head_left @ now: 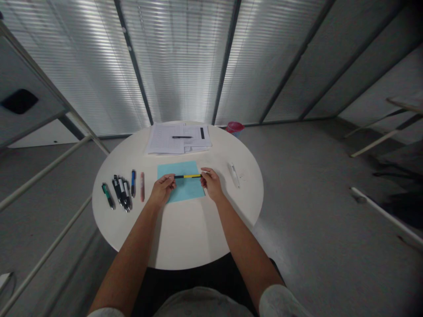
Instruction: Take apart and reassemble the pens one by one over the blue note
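Observation:
A slim black-and-yellow pen [187,176] is stretched level between my two hands, over a light blue sheet [187,191]. My left hand [163,188] pinches its black end. At the yellow side, the fingers of my right hand [211,181] are closed round the other end, so both tips are hidden. To the left of my left hand lie a pinkish pen [142,187] and a blue pen [133,182]. A white pen-shaped item [234,175] rests to the right of my right hand.
Several black-and-white pens [122,192] lie bunched at the left, beside a green pen [108,196]. Printed papers [165,138] with a black pen [182,137] on top sit at the far side of the round white table [185,246]. A pink basket [235,127] stands behind it.

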`<move>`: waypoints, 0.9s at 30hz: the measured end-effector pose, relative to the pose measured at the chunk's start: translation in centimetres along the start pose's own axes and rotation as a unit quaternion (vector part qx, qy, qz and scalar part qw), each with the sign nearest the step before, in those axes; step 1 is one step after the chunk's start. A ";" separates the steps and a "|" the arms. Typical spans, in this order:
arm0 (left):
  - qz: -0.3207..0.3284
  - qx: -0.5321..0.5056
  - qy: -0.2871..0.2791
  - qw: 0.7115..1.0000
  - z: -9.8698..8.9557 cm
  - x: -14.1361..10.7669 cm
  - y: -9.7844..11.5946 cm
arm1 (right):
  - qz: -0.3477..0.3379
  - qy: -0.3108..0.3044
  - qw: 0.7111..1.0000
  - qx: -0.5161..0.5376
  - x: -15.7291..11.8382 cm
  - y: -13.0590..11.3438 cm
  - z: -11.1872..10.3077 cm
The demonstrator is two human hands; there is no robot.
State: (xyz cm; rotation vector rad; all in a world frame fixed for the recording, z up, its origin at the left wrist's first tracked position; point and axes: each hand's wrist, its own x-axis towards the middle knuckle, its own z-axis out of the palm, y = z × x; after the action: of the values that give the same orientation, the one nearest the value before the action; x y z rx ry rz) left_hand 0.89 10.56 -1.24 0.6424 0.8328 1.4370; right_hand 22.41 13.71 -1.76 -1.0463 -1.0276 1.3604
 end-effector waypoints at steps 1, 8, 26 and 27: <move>0.000 0.003 -0.002 1.000 0.0 0.0 0.0 | 0.002 0.004 1.000 0.006 0.0 0.0 0.0; -0.007 -0.012 0.017 1.000 0.3 0.0 0.1 | 0.017 0.003 0.999 0.027 0.0 -0.2 0.1; -0.002 -0.027 0.029 0.999 0.0 0.4 0.0 | -0.005 -0.024 0.999 -0.029 -0.1 -0.1 0.2; -0.002 -0.028 0.031 0.999 0.0 0.4 0.0 | -0.007 -0.025 0.999 -0.033 -0.2 -0.2 0.2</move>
State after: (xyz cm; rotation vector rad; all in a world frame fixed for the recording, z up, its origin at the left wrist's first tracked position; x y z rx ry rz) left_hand 0.85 10.96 -1.30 0.5562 0.8391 1.4775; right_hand 22.24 13.51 -1.54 -1.0573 -1.1220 1.3554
